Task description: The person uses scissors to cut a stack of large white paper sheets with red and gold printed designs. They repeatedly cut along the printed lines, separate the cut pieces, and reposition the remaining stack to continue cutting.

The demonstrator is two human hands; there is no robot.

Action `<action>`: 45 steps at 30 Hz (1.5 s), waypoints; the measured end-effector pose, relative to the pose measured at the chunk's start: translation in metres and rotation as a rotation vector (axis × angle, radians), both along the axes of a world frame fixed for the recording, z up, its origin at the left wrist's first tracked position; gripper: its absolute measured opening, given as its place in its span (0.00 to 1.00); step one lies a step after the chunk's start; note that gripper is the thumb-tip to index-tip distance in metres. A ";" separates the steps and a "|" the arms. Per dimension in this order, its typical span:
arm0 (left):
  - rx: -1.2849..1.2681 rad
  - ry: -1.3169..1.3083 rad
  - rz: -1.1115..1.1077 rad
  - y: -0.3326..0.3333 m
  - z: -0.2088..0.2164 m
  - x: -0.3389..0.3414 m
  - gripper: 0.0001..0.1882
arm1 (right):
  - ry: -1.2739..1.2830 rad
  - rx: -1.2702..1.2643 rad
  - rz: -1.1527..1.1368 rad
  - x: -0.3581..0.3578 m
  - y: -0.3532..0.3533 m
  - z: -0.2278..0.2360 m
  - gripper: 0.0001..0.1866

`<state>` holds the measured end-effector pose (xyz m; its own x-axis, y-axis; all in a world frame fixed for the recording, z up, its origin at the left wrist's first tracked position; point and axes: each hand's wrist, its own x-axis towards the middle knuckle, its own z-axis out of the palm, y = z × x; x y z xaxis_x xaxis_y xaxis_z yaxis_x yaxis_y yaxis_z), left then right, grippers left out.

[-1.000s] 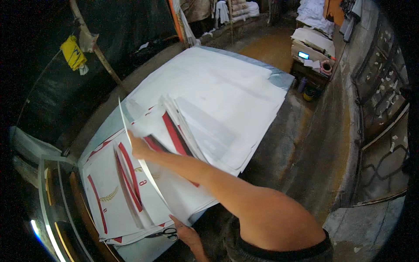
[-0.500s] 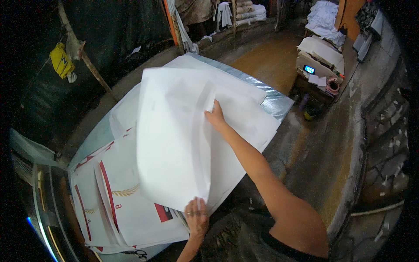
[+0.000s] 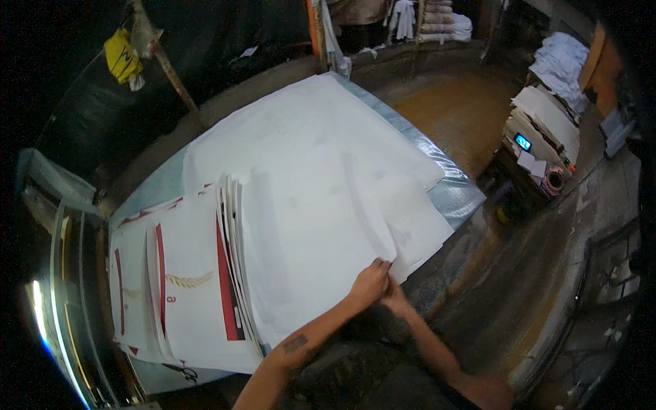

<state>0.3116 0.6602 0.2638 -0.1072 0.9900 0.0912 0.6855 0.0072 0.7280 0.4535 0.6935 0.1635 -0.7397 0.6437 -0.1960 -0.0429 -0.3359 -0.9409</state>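
A large white sheet (image 3: 314, 225), blank on its upper face, lies spread over a stack of similar sheets on the table. At its near right edge, my left hand (image 3: 371, 280) is closed on the sheet, which rises in a raised crease (image 3: 372, 229) running away from the fingers. Pressed close beside it, my right hand (image 3: 394, 298) is closed too, its fingertips partly hidden by the left hand. Left of the white sheet stand the curled edges of several printed sheets (image 3: 191, 294) with red bands and a golden wheat ear.
The table's shiny edge (image 3: 471, 198) shows at the right. Scissors (image 3: 181, 373) lie at the near left corner. A metal-framed rack (image 3: 72, 294) stands left of the table. Farther right, a small stand holds papers, a lit phone (image 3: 523, 142) and a tape roll (image 3: 552, 180).
The white sheet, lifted and curved before, now lies flat over the stack. My right hand has come back toward me, and my left hand has moved right to meet it. The view has shifted.
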 end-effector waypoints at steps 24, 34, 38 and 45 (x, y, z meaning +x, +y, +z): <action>-0.264 -0.096 0.912 -0.194 -0.095 -0.084 0.34 | -0.186 -0.222 -0.460 -0.090 0.009 -0.037 0.32; -0.037 -0.207 1.198 -0.315 -0.088 -0.087 0.27 | -0.331 -0.485 -0.603 -0.059 -0.036 -0.028 0.29; 0.136 -0.185 1.339 -0.406 -0.094 -0.102 0.25 | -0.511 -0.230 -0.469 -0.052 -0.098 -0.022 0.28; 0.128 -0.405 1.548 -0.594 -0.114 -0.147 0.25 | -0.207 0.556 -0.074 -0.134 -0.289 -0.006 0.17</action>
